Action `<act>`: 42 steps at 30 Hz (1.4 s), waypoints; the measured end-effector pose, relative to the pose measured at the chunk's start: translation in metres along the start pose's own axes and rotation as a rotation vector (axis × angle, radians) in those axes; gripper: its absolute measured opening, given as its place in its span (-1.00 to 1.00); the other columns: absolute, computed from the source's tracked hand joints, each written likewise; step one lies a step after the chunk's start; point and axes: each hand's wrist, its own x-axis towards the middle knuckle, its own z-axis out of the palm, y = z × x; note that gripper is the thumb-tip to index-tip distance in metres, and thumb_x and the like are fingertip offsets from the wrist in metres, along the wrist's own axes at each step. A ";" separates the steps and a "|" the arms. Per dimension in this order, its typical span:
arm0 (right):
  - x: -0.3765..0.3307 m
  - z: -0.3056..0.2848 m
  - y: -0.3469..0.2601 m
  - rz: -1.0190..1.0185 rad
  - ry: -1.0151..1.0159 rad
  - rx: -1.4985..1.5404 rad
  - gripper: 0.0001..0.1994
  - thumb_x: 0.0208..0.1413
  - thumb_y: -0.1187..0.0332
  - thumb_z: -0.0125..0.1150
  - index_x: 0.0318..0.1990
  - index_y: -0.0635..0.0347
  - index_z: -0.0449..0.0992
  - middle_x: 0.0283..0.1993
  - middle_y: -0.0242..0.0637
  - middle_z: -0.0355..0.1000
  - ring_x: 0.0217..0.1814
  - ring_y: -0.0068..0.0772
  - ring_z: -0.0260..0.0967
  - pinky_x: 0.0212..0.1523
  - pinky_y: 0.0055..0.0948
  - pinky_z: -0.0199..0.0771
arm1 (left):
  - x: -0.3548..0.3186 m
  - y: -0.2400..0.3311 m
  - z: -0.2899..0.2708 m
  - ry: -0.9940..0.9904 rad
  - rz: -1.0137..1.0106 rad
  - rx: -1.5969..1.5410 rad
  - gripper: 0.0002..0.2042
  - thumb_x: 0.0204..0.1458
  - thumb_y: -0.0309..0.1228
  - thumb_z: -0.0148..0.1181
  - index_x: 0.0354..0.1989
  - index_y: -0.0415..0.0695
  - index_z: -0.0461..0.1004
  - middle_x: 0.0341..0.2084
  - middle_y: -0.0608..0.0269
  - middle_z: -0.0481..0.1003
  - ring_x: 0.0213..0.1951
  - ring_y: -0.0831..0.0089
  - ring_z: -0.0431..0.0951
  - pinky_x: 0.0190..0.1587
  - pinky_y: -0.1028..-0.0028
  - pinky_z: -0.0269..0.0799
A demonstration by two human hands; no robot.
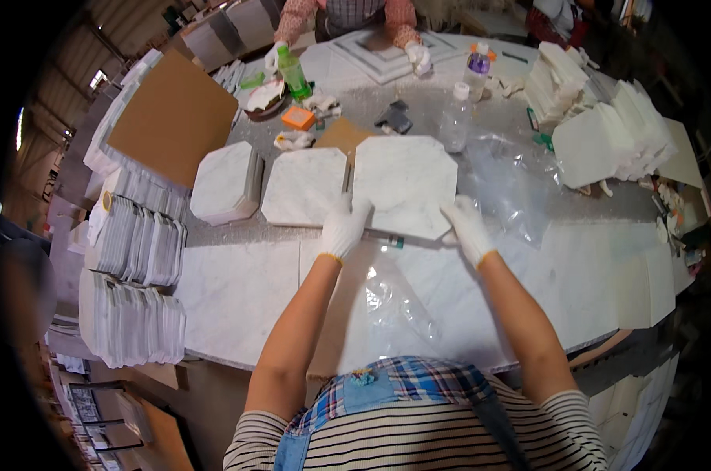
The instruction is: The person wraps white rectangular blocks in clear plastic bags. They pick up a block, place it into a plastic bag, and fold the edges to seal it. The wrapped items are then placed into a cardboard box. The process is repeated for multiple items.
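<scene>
A white marbled stone tile with clipped corners (405, 184) is held in front of me, slightly raised and tilted. My left hand (345, 226), in a white knit glove, grips its lower left edge. My right hand (470, 228), gloved the same way, closes on its lower right corner, with the fingertips partly hidden. Left of the held tile lies a stack of similar tiles (304, 187), close to my left fingers. Farther left stands another stack of clipped-corner tiles (223, 184). Beneath my hands, clear plastic film (398, 302) lies on pale stone slabs (241, 286).
Rows of tiles on edge (135, 243) line the left side, beside a brown board (175, 118). White tile stacks (610, 137) stand right, near more plastic film (512, 184). Green (293, 74) and clear bottles (455, 118) stand farther back. Across the table, a gloved person touches a patterned panel (371, 59).
</scene>
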 end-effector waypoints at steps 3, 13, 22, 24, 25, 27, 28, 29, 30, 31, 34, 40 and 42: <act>0.016 0.003 0.006 -0.002 0.016 -0.060 -0.44 0.15 0.03 0.25 0.12 0.33 0.39 -0.15 -0.17 0.51 -0.26 -0.41 0.53 -0.54 -0.45 0.53 | 0.010 -0.012 0.015 -0.052 -0.207 -0.436 -0.67 0.22 -0.18 0.14 -0.22 -0.27 0.51 -0.56 0.32 0.46 -0.58 0.57 0.41 -0.55 0.54 0.28; -0.089 0.030 -0.012 -0.584 0.024 -0.765 -0.42 0.12 0.10 0.27 0.23 0.22 0.38 -0.06 -0.04 0.48 -0.01 0.05 0.44 0.06 -0.13 0.44 | 0.005 0.004 0.006 0.045 -0.444 -0.573 -0.62 0.14 -0.13 0.23 -0.10 -0.23 0.51 -0.39 0.19 0.48 -0.52 0.40 0.47 -0.45 0.39 0.55; -0.116 0.063 0.139 -0.874 -0.365 -0.695 -0.67 0.23 0.27 0.15 0.12 0.12 0.53 0.11 -0.13 0.47 0.09 -0.10 0.43 0.11 -0.26 0.40 | -0.002 0.003 -0.015 -0.088 -0.384 -0.556 -0.68 0.16 -0.21 0.23 -0.17 -0.28 0.48 -0.57 0.29 0.41 -0.61 0.53 0.38 -0.57 0.50 0.35; -0.117 0.059 0.100 -0.411 -0.246 -0.376 -0.72 0.26 0.30 0.13 0.05 0.15 0.57 -0.04 -0.15 0.53 -0.07 -0.22 0.47 -0.02 -0.33 0.45 | -0.020 -0.003 -0.029 0.167 -0.165 -0.221 -0.68 0.16 -0.22 0.21 -0.21 -0.30 0.51 -0.54 0.17 0.50 -0.51 0.37 0.50 -0.41 0.36 0.43; -0.119 0.057 0.072 -0.093 -0.196 -0.172 -0.75 0.27 0.32 0.12 0.02 0.17 0.58 -0.12 -0.17 0.55 -0.16 -0.28 0.49 -0.09 -0.37 0.48 | -0.032 -0.003 -0.035 0.289 -0.048 -0.054 -0.69 0.16 -0.23 0.21 -0.23 -0.31 0.52 -0.53 0.11 0.55 -0.45 0.29 0.56 -0.33 0.29 0.48; -0.114 0.047 0.066 -0.119 -0.160 -0.202 -0.77 0.28 0.35 0.13 -0.03 0.25 0.59 -0.26 -0.26 0.54 -0.28 -0.42 0.45 -0.21 -0.45 0.46 | -0.057 0.002 -0.036 0.354 -0.001 -0.237 -0.71 0.16 -0.26 0.21 -0.17 -0.28 0.53 -0.44 0.00 0.58 -0.37 0.17 0.59 -0.25 0.25 0.48; -0.115 0.042 0.065 -0.133 -0.151 -0.222 -0.78 0.28 0.36 0.13 -0.06 0.29 0.59 -0.34 -0.31 0.53 -0.35 -0.48 0.42 -0.28 -0.48 0.46 | -0.076 0.005 -0.035 0.393 0.014 -0.331 -0.72 0.15 -0.27 0.21 -0.14 -0.26 0.54 -0.40 -0.05 0.59 -0.33 0.11 0.61 -0.20 0.22 0.49; -0.116 0.040 0.066 -0.094 -0.136 -0.106 -0.78 0.28 0.36 0.14 -0.07 0.29 0.59 -0.35 -0.35 0.52 -0.36 -0.52 0.40 -0.29 -0.51 0.44 | -0.097 0.009 -0.029 0.377 0.134 -0.201 -0.78 0.19 -0.36 0.18 -0.12 -0.26 0.55 -0.39 0.03 0.56 -0.34 0.25 0.57 -0.23 0.32 0.48; -0.114 0.040 0.065 -0.065 -0.120 0.010 -0.79 0.28 0.37 0.15 -0.08 0.30 0.59 -0.36 -0.39 0.50 -0.37 -0.56 0.38 -0.31 -0.54 0.42 | -0.118 0.015 -0.022 0.367 0.263 -0.072 -0.83 0.22 -0.44 0.15 -0.11 -0.26 0.55 -0.38 0.12 0.54 -0.36 0.39 0.52 -0.26 0.42 0.47; -0.111 0.041 0.065 -0.041 -0.107 0.130 -0.80 0.28 0.37 0.16 -0.09 0.31 0.59 -0.37 -0.43 0.48 -0.38 -0.59 0.35 -0.32 -0.56 0.40 | -0.139 0.018 -0.014 0.327 0.485 -0.016 -0.81 0.14 -0.48 0.22 -0.10 -0.25 0.57 -0.37 0.07 0.54 -0.40 0.30 0.51 -0.35 0.37 0.45; -0.096 0.031 0.065 0.051 -0.133 0.167 -0.82 0.30 0.37 0.14 -0.10 0.28 0.59 -0.34 -0.48 0.47 -0.37 -0.68 0.32 -0.36 -0.64 0.33 | -0.177 0.027 0.006 0.017 0.881 0.299 -0.81 -0.04 -0.49 0.29 -0.21 -0.19 0.57 -0.50 0.11 0.48 -0.47 0.14 0.50 -0.44 0.23 0.39; -0.091 0.020 0.060 0.057 -0.122 0.101 -0.68 0.23 0.29 0.23 0.06 0.25 0.53 -0.27 -0.41 0.49 -0.34 -0.65 0.35 -0.31 -0.62 0.38 | -0.195 -0.024 0.039 -0.098 0.840 0.164 -0.79 -0.11 -0.56 0.23 -0.24 -0.19 0.51 -0.47 0.09 0.49 -0.36 0.11 0.53 -0.30 0.14 0.43; -0.101 0.024 0.063 -0.084 -0.161 -0.068 -0.53 0.16 0.22 0.30 0.18 0.23 0.43 -0.17 -0.27 0.49 -0.23 -0.47 0.42 -0.19 -0.46 0.46 | -0.195 -0.024 0.042 -0.042 0.840 0.090 -0.81 -0.16 -0.58 0.21 -0.30 -0.18 0.50 -0.45 0.07 0.50 -0.32 0.08 0.53 -0.29 0.13 0.42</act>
